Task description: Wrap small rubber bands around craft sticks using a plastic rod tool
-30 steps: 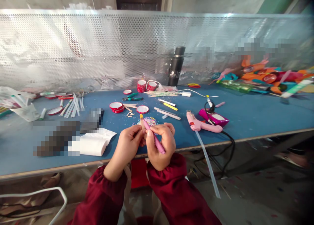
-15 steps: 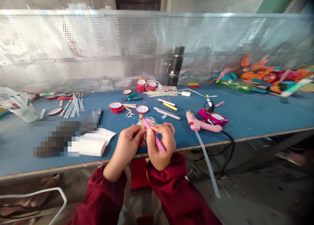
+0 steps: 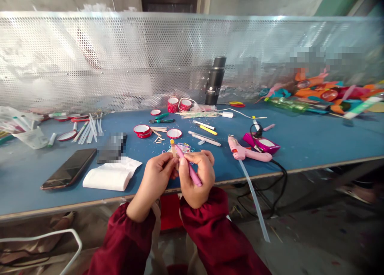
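My right hand is closed around a pink stick that slants up to the left, held at the near edge of the blue table. My left hand pinches a small wooden stick with a yellow tip, pressed against the pink stick's upper end. Both wrists are in dark red sleeves. A heap of small coloured rubber bands lies on the table just beyond my fingers.
A pink glue gun with a clear glue stick and black cord lies to the right. Red-rimmed lids, pliers, loose sticks and a black flask sit further back. At left lie a phone and folded white tissue. A perforated metal screen stands behind.
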Motion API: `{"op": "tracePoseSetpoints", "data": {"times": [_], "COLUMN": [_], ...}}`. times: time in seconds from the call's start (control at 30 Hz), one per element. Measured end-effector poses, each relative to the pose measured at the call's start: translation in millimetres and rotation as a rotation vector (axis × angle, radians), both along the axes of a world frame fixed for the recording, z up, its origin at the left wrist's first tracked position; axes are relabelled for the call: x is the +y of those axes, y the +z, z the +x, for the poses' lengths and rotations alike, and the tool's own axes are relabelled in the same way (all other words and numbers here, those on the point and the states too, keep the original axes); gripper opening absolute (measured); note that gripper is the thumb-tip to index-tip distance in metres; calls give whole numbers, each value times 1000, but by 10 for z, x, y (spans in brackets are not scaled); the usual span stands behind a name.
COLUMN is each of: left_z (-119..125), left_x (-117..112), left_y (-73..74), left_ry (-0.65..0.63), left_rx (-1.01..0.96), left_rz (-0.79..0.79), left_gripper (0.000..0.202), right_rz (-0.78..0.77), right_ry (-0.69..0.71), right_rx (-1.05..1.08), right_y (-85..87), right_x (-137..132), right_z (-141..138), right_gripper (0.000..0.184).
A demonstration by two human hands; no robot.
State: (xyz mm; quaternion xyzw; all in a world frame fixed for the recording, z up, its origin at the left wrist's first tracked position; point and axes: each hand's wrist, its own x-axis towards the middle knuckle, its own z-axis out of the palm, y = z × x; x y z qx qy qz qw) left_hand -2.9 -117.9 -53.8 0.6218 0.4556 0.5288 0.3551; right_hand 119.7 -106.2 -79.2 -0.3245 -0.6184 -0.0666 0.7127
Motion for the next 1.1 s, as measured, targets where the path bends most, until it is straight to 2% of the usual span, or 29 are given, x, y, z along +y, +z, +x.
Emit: {"op": "tracePoseSetpoints", "data": {"times": [0.2, 0.33, 0.5, 0.63, 0.77, 1.1], "left_z": [-5, -4, 0, -2, -4, 2], "left_x": [5, 5, -2, -3, 0, -1], "left_y": [-13, -11, 6, 9, 3, 4], "left_ry": [9, -3, 10, 5, 13, 11], "left_rx": [1, -7, -3, 9, 7, 5], "left_rz": [13, -22, 7, -14, 3, 0], "left_gripper": [34, 38, 32, 35, 34, 32], "right_rz": [15, 13, 22, 18, 14, 7], "right_ry": [16, -22, 6, -26, -1, -14], "right_rx": [-39, 19, -45, 6, -45, -19], "right_y": [6, 3, 10, 12, 10, 14], "right_x": [-15, -16, -15, -16, -17, -22], "right_z": [-3, -6, -6, -4, -4, -4], "right_gripper": [9, 9, 9, 9, 9, 9]}}
